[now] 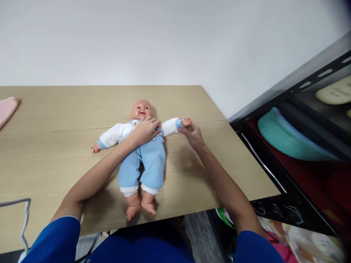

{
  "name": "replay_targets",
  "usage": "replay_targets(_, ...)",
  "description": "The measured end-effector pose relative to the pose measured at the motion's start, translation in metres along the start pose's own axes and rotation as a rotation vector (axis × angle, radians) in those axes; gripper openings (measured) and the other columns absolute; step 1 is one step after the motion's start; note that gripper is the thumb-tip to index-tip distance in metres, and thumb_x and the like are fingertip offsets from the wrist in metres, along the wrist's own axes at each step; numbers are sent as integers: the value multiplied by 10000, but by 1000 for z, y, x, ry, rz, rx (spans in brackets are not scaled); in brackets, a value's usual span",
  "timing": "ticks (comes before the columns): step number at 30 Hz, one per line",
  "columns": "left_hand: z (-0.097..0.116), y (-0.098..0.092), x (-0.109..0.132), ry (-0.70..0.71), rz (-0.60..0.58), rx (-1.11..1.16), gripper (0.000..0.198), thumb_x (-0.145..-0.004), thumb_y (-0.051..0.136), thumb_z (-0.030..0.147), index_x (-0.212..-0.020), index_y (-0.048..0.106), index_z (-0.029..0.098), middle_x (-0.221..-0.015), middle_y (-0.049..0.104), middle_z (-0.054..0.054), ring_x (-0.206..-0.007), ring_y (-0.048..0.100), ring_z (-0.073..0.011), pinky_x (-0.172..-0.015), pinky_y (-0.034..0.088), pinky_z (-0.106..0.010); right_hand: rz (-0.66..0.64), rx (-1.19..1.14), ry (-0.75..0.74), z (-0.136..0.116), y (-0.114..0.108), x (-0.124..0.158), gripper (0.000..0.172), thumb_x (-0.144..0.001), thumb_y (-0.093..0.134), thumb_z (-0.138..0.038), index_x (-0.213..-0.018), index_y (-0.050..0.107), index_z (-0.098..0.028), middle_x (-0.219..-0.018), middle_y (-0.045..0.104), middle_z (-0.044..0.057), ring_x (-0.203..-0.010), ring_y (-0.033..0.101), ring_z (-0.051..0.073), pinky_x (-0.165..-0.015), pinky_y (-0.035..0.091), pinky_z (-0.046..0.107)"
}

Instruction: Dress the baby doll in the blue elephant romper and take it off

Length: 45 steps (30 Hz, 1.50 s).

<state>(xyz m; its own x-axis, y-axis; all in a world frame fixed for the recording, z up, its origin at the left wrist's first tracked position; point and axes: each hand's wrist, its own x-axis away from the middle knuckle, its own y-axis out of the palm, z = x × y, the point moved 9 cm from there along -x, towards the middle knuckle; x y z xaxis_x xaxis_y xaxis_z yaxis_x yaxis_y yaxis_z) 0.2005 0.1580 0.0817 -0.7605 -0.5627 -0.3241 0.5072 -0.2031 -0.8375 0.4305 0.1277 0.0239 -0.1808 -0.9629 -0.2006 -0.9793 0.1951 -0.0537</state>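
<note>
A baby doll [152, 164] lies on its back on the tabletop, head toward the wall and bare feet toward me. It wears light blue overalls and a white top with blue cuffs. Across its chest rests my left hand [146, 129], its fingers curled over the clothing near the strap and holding the body; the fingertips are partly hidden. My right hand [193, 135] pinches the doll's wrist at the blue cuff [179, 123], and that arm is stretched out to the right. The doll's other arm [113, 135] extends to the left, untouched.
The wooden table [55, 160] meets a white wall. A pink object [7, 109] lies at its left edge, with a bent white rod [26, 219] nearer me. On the right stands a black rack [263, 157] holding a teal basin [290, 138]. Packaged items [307, 237] sit below.
</note>
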Motion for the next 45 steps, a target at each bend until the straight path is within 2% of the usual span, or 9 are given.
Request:
replay_targets(4, 16, -8, 9, 99, 11, 124, 414, -1163, 534, 551, -1206, 785, 225, -1191, 734, -181, -1128, 603, -377, -1092, 450, -510, -17, 47, -47, -8, 25, -9, 675, -693, 991, -741, -1051, 632, -296, -1167, 754, 58, -1191, 739, 285, -1070, 635, 445)
replay_targets(8, 24, -15, 18, 140, 29, 216, 415, -1168, 534, 561, -1208, 823, 267, -1286, 736, -176, -1209, 618, -378, -1158, 434, -521, -171, 199, -161, -21, 60, -1, 621, -725, 984, -686, -1037, 625, -287, -1181, 753, 82, -1103, 725, 281, -929, 625, 420)
replay_targets(12, 28, -19, 21, 168, 65, 266, 400, -1152, 576, 574, -1174, 844, 278, -1260, 748, -175, -1197, 647, -376, -1152, 450, -536, -287, 425, -346, -32, 82, 14, 388, -814, 890, -507, -1056, 695, -276, -1288, 759, 134, -1193, 697, 340, -998, 600, 498)
replay_targets(17, 26, -27, 17, 165, 158, 409, 413, -1114, 665, 638, -1098, 799, 247, -1139, 752, -139, -1112, 688, -325, -1058, 526, -492, -399, 500, -509, -35, 83, 26, 383, -885, 777, -369, -1249, 737, -260, -1399, 736, 146, -1317, 666, 377, -1173, 526, 593)
replay_targets(21, 13, -26, 12, 91, 188, 510, 432, -1086, 723, 651, -1082, 768, 221, -1084, 714, -92, -1051, 689, -272, -1006, 554, -444, -447, 486, -520, -34, 82, 32, 448, -986, 729, -477, -1379, 726, -261, -1510, 694, 156, -1410, 633, 402, -1251, 470, 638)
replay_targets(30, -5, -8, 6, -50, 112, 590, 496, -1091, 644, 709, -1075, 689, 215, -1079, 731, -76, -1024, 697, -245, -981, 574, -410, -304, 387, -425, -36, 81, 37, 317, -1052, 766, -572, -1211, 806, -301, -1365, 775, 111, -1351, 688, 362, -1235, 520, 593)
replay_targets(36, -1, -15, 9, -28, 118, 401, 426, -1149, 542, 622, -1137, 655, 211, -1130, 740, -124, -1053, 695, -278, -956, 566, -435, -289, 400, -428, -39, 83, 46, 307, -1051, 770, -555, -1230, 826, -312, -1380, 780, 93, -1349, 695, 360, -1236, 518, 597)
replay_targets(42, -3, -21, 17, 65, -100, 207, 375, -1100, 561, 556, -1165, 680, 207, -1156, 774, -139, -1090, 688, -323, -1000, 535, -474, -319, 389, -511, -46, 85, 47, 244, -1080, 731, -406, -1295, 776, -300, -1335, 805, 102, -1326, 729, 339, -1209, 550, 591)
replay_targets(45, -5, -23, 17, 69, -158, 231, 350, -1102, 549, 522, -1182, 678, 207, -1171, 777, -138, -1085, 700, -314, -982, 542, -457, -326, 319, -571, -49, 85, 49, 185, -1045, 728, -273, -1227, 749, -304, -1277, 816, 93, -1269, 763, 312, -1094, 636, 532)
